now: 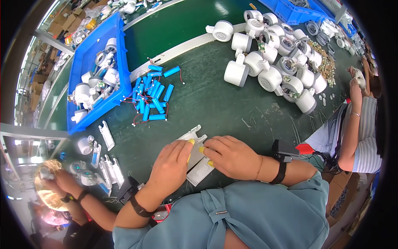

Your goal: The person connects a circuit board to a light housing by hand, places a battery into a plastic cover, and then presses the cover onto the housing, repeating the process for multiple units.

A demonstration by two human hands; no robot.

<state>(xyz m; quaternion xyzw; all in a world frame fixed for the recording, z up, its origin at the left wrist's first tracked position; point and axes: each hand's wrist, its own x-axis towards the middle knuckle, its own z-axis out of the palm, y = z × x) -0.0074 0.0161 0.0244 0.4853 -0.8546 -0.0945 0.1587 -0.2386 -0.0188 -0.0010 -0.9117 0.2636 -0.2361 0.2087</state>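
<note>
My left hand (171, 166) and my right hand (233, 157) meet over the dark green table, each closed on a long white plastic casing (200, 174). The left one grips its left side, the right one its right side. Yellow coverings sit on several of my fingertips. Two prongs stick out at the casing's far end, while a dark gap shows along its near part. My palms and fingers hide much of the middle. Beyond my hands lies a loose pile of blue cylindrical batteries (156, 92) with thin red wires.
Left stands a blue bin (124, 79) of white round units. Many white fan-like housings (270, 79) crowd the far right, beside small circuit boards (325, 62). Several white casings (111, 171) lie at left. Co-workers' hands (66, 182) (355, 89) work at both sides.
</note>
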